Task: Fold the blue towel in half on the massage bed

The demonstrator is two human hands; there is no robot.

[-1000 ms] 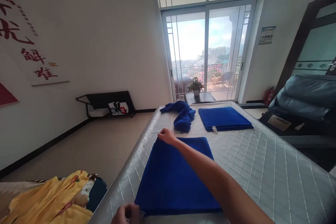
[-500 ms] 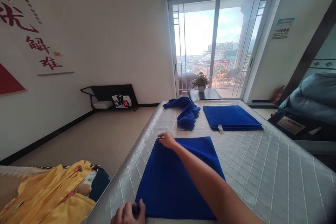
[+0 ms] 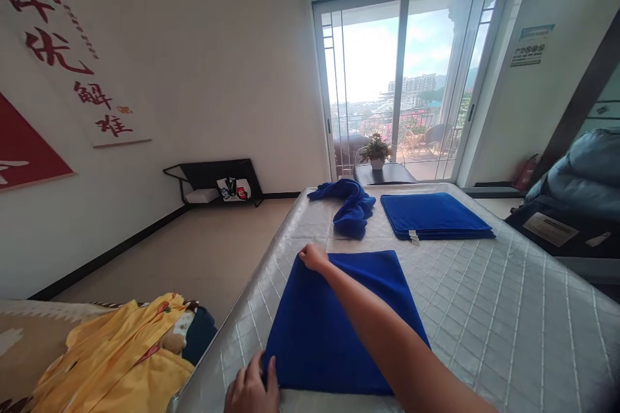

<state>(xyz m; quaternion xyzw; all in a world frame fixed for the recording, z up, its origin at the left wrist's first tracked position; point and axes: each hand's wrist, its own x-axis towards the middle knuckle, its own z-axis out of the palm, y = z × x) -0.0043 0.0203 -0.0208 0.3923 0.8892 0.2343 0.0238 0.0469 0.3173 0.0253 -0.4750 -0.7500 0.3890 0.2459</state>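
Observation:
A folded blue cloth (image 3: 334, 329) lies flat on the mattress in front of me, roughly square. My right hand (image 3: 314, 258) reaches across it and pinches its far left corner; the forearm covers part of the cloth. At the near left corner my left hand (image 3: 254, 385) is closed with thumb and fingers about the edge. Beyond, a crumpled blue cloth (image 3: 351, 210) lies loosely bunched. To its right is a stack of folded blue cloths (image 3: 433, 214) with white tags (image 3: 413, 237) on its near edge.
The silver-grey quilted mattress (image 3: 489, 310) spans the middle and right. Yellow fabric (image 3: 116, 358) lies in a heap at the lower left. A potted plant (image 3: 376, 151) stands on a dark chair (image 3: 385, 173) beyond the mattress. A dark padded seat (image 3: 593, 171) is at the right.
The view has turned slightly left, so everything sits further right in the picture. Both hands stay at the same two corners of the folded blue cloth.

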